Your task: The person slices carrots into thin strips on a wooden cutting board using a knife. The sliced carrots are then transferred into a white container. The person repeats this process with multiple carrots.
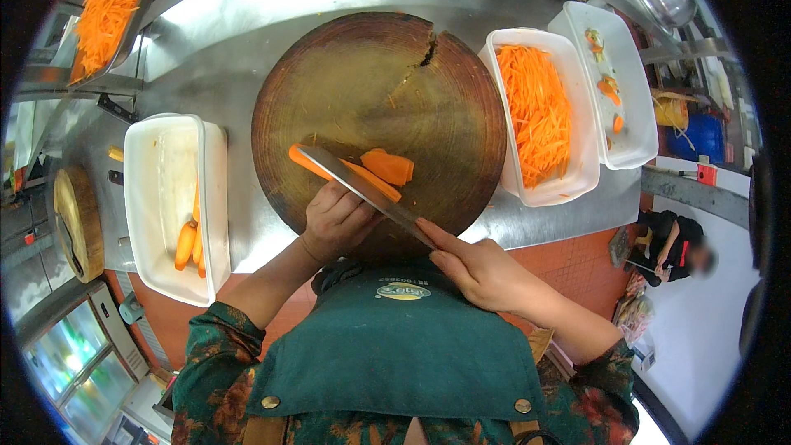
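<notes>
At the frame's centre, the left hand has its fingers curled at the near side of the carrot on the round board; the blade hides its fingertips, so its grip cannot be told. The right hand is closed round the knife handle. Upper left, a tray holds carrot shreds; middle left, a white tub holds whole carrots. Upper right, one tub holds more shreds, the next a few scraps.
</notes>
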Demonstrator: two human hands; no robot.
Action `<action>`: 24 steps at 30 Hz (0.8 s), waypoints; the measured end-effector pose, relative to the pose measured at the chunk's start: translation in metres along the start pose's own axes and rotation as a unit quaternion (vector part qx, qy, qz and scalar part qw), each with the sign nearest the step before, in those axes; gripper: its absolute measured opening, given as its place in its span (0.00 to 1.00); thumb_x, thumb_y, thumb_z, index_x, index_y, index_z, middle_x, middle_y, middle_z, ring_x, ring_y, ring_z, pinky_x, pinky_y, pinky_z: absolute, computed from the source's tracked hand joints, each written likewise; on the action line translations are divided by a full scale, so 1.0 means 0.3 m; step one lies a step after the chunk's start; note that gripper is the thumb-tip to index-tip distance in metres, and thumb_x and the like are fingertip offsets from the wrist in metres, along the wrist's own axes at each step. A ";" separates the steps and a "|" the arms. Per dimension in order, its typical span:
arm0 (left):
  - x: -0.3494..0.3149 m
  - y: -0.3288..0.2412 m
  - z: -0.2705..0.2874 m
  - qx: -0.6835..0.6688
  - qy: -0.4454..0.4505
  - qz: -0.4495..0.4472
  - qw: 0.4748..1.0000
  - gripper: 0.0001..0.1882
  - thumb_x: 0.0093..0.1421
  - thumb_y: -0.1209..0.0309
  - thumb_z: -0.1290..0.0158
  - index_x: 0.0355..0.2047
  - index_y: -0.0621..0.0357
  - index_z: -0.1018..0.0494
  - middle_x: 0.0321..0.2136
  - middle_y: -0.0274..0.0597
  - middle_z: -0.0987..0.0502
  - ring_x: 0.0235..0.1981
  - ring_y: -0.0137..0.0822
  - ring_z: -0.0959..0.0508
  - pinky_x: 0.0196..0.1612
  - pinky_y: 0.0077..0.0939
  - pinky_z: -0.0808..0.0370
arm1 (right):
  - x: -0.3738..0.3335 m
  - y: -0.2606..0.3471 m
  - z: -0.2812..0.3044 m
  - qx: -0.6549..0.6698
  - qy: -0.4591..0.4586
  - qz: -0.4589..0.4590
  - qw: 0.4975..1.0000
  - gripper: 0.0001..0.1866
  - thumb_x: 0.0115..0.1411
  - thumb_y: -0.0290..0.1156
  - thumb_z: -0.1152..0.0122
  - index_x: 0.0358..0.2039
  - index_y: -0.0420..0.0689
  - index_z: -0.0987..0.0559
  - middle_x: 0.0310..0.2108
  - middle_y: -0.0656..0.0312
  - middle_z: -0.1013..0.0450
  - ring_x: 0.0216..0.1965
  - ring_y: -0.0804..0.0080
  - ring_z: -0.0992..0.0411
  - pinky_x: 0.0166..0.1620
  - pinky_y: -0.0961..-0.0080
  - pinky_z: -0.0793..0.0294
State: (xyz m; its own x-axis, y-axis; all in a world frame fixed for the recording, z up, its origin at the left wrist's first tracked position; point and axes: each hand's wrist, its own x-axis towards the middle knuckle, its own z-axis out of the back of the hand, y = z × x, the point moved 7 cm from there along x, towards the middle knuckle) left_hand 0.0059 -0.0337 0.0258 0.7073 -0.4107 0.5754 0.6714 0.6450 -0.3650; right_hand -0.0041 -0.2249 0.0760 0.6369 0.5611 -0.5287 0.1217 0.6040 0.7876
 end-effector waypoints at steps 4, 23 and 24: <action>0.001 0.000 0.002 -0.004 -0.017 -0.001 1.000 0.18 0.46 0.71 0.32 0.39 0.55 0.20 0.39 0.37 0.20 0.43 0.42 0.20 0.46 0.34 0.22 | 0.117 -0.002 -0.030 0.004 -0.030 0.040 0.999 0.27 0.72 0.45 0.53 0.65 0.43 0.33 0.27 0.34 0.25 0.30 0.35 0.24 0.37 0.49 0.25; -0.015 0.012 0.006 -0.013 -0.012 0.003 1.000 0.20 0.46 0.69 0.30 0.40 0.57 0.21 0.39 0.41 0.21 0.43 0.43 0.19 0.46 0.34 0.20 | -0.035 0.032 0.014 0.011 0.019 -0.013 1.000 0.28 0.72 0.41 0.53 0.68 0.43 0.37 0.24 0.40 0.27 0.26 0.43 0.25 0.34 0.57 0.27; -0.013 0.011 0.005 -0.015 -0.007 0.005 1.000 0.21 0.46 0.70 0.30 0.41 0.57 0.21 0.40 0.41 0.21 0.43 0.43 0.19 0.47 0.35 0.20 | -0.036 0.024 0.012 0.014 0.012 -0.017 1.000 0.28 0.72 0.43 0.52 0.67 0.43 0.35 0.26 0.36 0.26 0.28 0.37 0.24 0.35 0.53 0.26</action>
State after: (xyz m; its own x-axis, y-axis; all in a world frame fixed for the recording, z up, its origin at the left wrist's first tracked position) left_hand 0.0048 -0.0291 0.0235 0.7111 -0.3942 0.5821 0.6705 0.6294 -0.3929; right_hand -0.0073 -0.2287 0.0885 0.6142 0.5541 -0.5619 0.1639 0.6069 0.7777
